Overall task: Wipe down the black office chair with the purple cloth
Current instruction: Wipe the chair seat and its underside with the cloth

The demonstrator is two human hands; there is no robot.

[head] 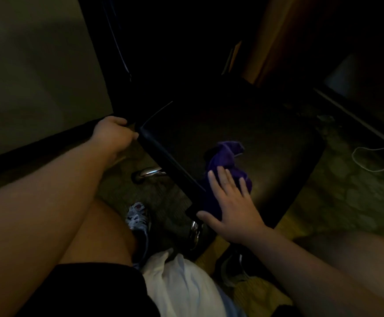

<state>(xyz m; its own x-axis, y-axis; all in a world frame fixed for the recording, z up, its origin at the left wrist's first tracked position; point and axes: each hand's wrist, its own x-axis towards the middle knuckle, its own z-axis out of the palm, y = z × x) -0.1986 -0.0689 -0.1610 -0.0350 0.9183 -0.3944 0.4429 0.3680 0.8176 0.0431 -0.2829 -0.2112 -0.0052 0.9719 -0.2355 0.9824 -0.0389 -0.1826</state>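
The black office chair (pixel 266 143) fills the middle of the dim view, its seat facing up and its dark backrest rising at the top. A crumpled purple cloth (pixel 225 156) lies on the seat near its left front edge. My right hand (pixel 230 202) presses flat on the near part of the cloth, fingers straight and spread. My left hand (pixel 112 133) grips the chair's frame at the seat's back left corner, fingers curled round it.
Chrome chair legs (pixel 151 172) with casters show below the seat on patterned carpet. My knee and a sneaker (pixel 138 218) are close under the seat edge. A pale wall with dark baseboard (pixel 37 145) is on the left. A white cable (pixel 374 159) lies on the floor at right.
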